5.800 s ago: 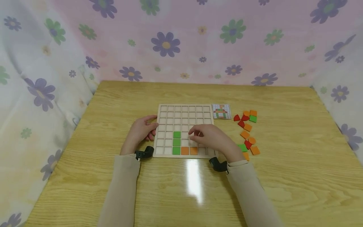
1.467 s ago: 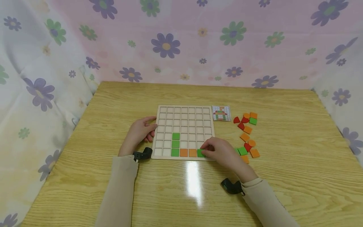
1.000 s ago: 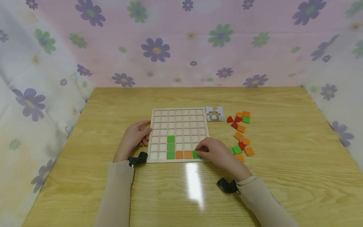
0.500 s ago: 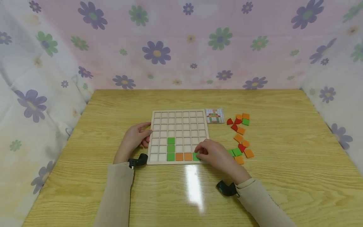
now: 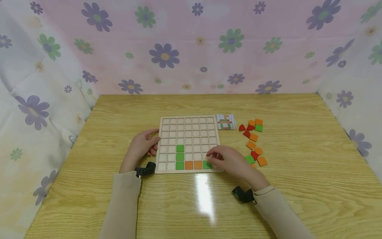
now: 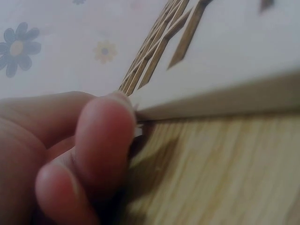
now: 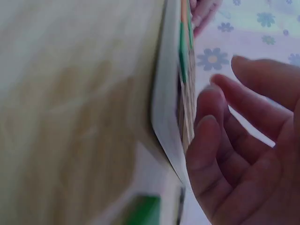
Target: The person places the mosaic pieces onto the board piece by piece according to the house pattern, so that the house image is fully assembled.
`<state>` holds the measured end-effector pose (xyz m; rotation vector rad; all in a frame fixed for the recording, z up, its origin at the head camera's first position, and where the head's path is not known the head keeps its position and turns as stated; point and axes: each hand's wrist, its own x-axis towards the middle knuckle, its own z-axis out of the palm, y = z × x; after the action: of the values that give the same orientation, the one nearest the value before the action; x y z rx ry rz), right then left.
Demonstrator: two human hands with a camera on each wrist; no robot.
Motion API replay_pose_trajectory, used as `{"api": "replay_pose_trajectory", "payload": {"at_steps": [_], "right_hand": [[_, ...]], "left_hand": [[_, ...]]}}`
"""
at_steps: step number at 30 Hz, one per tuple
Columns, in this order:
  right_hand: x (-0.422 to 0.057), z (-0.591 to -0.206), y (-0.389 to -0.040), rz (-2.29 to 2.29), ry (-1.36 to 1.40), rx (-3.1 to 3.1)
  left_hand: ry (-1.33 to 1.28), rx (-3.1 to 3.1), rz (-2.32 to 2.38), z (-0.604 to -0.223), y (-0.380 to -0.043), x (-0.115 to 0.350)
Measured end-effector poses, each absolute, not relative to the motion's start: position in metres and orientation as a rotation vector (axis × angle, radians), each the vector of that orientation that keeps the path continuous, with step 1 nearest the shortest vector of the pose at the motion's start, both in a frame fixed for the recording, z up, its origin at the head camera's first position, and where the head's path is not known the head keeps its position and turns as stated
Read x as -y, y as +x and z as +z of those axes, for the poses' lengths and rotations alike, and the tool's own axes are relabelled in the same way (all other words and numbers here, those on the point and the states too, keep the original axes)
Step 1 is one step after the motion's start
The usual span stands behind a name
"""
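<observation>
A wooden grid board (image 5: 187, 171) lies on the table. Three green square tiles (image 5: 180, 156) form a column in it, with two orange square tiles (image 5: 189, 165) beside the lowest. A further green tile (image 5: 206, 165) sits in the bottom row to their right. My left hand (image 5: 141, 144) rests against the board's left edge; in the left wrist view its fingertips (image 6: 105, 126) touch the rim. Above the board's lower right corner, my right hand (image 5: 229, 162) hovers with thumb and fingers apart and nothing between them, as the right wrist view shows of its fingers (image 7: 206, 140).
A small pattern card (image 5: 225, 121) lies at the board's upper right. Right of it are scattered loose tiles: orange squares (image 5: 251, 145), red quarter-rounds (image 5: 242, 127), orange rounds (image 5: 258, 151) and green squares (image 5: 249, 159). A flowered curtain (image 5: 191, 49) stands behind the table (image 5: 283, 132).
My right hand brought a green tile to the bottom row beside the orange ones, let go of it, and now draws slightly right. The left hand stays at the board's edge; the camera view shifted.
</observation>
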<state>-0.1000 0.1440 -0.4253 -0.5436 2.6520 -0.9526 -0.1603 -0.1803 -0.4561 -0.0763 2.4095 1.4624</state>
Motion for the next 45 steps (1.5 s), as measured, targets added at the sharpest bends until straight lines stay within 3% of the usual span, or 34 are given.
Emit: {"api": "replay_pose_trajectory", "payload": {"at_steps": [23, 45], "right_hand": [[-0.230, -0.400, -0.120, -0.756, -0.499, -2.591], [-0.260, -0.413, -0.122, -0.751, -0.408, -2.469]], "left_hand": [[-0.077, -2.433, 1.429, -0.458, -0.163, 0.183], [-0.068, -2.426, 1.434, -0.457, -0.161, 0.180]]}}
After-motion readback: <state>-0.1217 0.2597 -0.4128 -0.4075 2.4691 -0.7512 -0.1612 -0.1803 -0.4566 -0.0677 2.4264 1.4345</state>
